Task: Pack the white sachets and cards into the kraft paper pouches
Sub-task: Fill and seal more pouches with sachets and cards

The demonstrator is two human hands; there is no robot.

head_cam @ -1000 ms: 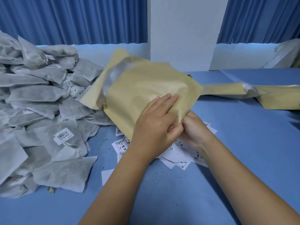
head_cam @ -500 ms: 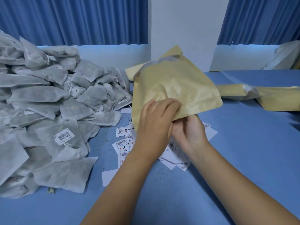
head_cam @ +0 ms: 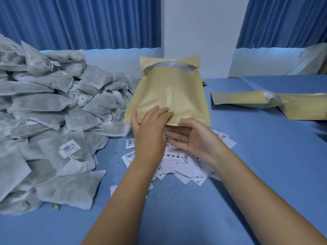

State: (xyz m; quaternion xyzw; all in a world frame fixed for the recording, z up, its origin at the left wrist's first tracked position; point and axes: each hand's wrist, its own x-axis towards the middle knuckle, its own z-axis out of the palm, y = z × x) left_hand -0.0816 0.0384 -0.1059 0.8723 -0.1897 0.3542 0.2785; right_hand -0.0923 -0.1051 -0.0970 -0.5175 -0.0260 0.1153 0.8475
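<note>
Fingers, left: the left hand (head_cam: 150,137) is laying its fingers (head_cam: 159,113) straight and close together on the lower front of the kraft pouch (head_cam: 169,96); the thumb is sticking out sideways, past the pouch's left edge
Fingers, right: the right hand (head_cam: 196,140) is holding its fingers (head_cam: 177,137) spread and straight, gripping nothing; they are pointing toward the left hand, just under the pouch's bottom edge (whether the thumb is touching that edge I cannot tell)
Pouch: it is standing up just beyond both sets of fingertips; its mouth is gaping at the top, showing a silvery lining
Cards: the printed cards (head_cam: 178,159) are lying scattered on the blue table (head_cam: 256,165), directly beneath the fingers of both hands
Sachets: the white sachets (head_cam: 53,110) are lying heaped well to the left of the left fingers; one is showing a barcode label (head_cam: 69,148)
Other pouches: more kraft pouches (head_cam: 261,99) are lying flat well to the right of the right fingers
</note>
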